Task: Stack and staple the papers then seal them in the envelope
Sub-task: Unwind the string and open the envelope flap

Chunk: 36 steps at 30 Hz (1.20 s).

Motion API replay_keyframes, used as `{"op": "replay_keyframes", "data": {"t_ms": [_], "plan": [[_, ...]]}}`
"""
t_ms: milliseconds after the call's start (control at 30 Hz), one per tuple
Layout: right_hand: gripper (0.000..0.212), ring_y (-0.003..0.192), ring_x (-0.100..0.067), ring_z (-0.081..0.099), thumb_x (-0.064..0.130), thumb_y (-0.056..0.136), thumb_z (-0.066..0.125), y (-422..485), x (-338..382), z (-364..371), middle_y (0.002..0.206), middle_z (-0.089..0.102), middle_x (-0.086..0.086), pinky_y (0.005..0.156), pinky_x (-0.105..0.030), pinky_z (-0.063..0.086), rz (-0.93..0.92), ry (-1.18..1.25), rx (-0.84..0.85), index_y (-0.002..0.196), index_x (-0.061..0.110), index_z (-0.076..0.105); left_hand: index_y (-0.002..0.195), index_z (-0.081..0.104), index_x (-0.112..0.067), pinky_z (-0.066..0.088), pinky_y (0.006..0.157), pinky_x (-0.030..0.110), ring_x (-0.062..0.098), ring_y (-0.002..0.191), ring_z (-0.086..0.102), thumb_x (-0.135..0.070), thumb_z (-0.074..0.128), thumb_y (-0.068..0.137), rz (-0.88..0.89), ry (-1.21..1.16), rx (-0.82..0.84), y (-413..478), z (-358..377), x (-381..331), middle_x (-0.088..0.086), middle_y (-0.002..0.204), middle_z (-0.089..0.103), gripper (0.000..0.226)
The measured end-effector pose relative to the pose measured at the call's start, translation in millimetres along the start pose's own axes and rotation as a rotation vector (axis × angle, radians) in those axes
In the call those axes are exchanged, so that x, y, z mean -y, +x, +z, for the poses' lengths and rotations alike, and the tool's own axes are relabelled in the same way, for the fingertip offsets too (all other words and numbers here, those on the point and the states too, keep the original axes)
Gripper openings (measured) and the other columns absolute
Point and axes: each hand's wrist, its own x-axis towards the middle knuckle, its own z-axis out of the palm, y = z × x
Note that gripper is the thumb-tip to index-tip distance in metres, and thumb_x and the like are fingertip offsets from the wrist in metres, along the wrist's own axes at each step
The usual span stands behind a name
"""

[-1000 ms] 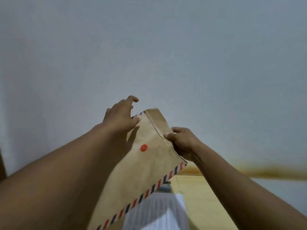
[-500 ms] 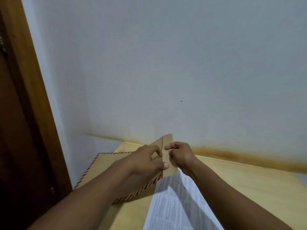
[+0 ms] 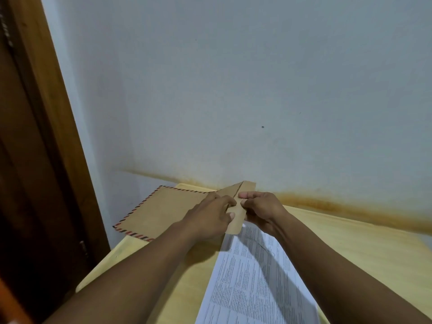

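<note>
Envelope (image 3: 161, 212) lies flat at the counter's (image 3: 350, 249) far left corner, and I read both my left hand (image 3: 210, 218) and right hand (image 3: 261, 211) as pinching its open flap (image 3: 236, 220). Papers (image 3: 252, 281) lie outside it, just beside the mouth; I can't tell whether they're stapled, so insertion and sealing look left to do

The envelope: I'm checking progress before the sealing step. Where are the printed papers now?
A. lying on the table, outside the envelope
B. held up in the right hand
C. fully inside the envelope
A: the printed papers lie on the table beside the envelope, whose flap both hands hold.
</note>
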Motion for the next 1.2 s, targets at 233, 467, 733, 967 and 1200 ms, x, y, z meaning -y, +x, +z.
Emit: {"op": "replay_keyframes", "data": {"t_ms": [233,467,733,967,1200], "plan": [[0.024,0.079,-0.031,0.067,-0.015,0.095,0.050,3,-9,-3,0.097,0.066,-0.024,0.062,-0.037,0.059,0.018,0.010,0.005,0.110,-0.005,0.065,0.134,0.056,-0.040,0.049,0.100,0.044,0.024,0.125,0.054,-0.042,0.050,0.105,-0.031,0.027,-0.042,-7,3,25,-0.003,0.138,0.053,0.030],[0.027,0.076,-0.028,0.068,-0.017,0.094,0.049,3,-14,5,0.093,0.068,-0.022,0.063,-0.034,0.058,0.033,0.076,0.073,0.111,-0.004,0.065,0.131,0.055,-0.044,0.052,0.100,0.047,0.024,0.116,0.059,-0.045,0.054,0.100,-0.012,-0.088,-0.067,-4,8,30,-0.005,0.131,0.057,0.031],[0.030,0.087,-0.032,0.067,-0.019,0.093,0.046,2,-22,3,0.108,0.066,-0.025,0.062,-0.033,0.060,0.004,0.193,0.098,0.105,-0.001,0.067,0.128,0.061,-0.046,0.051,0.103,0.048,0.022,0.124,0.056,-0.038,0.056,0.101,-0.038,-0.151,-0.113,-6,9,38,-0.003,0.132,0.058,0.029],[0.035,0.084,-0.031,0.068,-0.019,0.092,0.046,2,-29,3,0.105,0.067,-0.025,0.068,-0.035,0.062,0.020,0.204,0.135,0.115,-0.001,0.064,0.146,0.048,-0.043,0.048,0.107,0.044,0.019,0.128,0.053,-0.037,0.055,0.103,-0.009,-0.206,-0.149,-6,12,30,-0.005,0.143,0.050,0.044],[0.041,0.089,-0.031,0.060,-0.019,0.087,0.044,0,-37,2,0.102,0.065,-0.023,0.076,-0.038,0.056,0.042,0.120,0.151,0.119,-0.005,0.064,0.147,0.046,-0.045,0.045,0.111,0.044,0.021,0.135,0.047,-0.033,0.063,0.099,-0.007,-0.129,-0.029,-6,25,35,-0.004,0.146,0.043,0.053]]}}
